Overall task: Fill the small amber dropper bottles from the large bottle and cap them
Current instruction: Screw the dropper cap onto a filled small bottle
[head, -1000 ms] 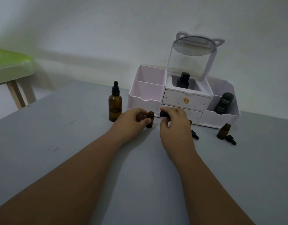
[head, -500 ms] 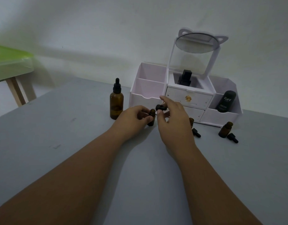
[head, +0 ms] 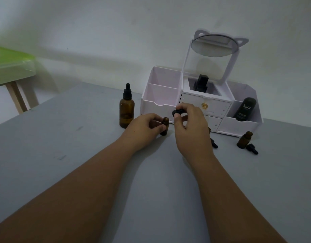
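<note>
Left hand [head: 144, 128]: clamped on upright small bottle [head: 164, 126], mouth open.
Right hand [head: 189, 127]: pinching cap [head: 177, 112], just up-right of the mouth.

- The grey table [head: 63, 172] lies bare on the near and left sides, with wide room to pass.
- The white organizer [head: 239, 127] walls off the back, just behind both hands.
- The large amber bottle [head: 126, 111] stands close to its left.
- A small bottle [head: 244, 140] and loose dropper cap [head: 252, 149] clutter the right.
</note>
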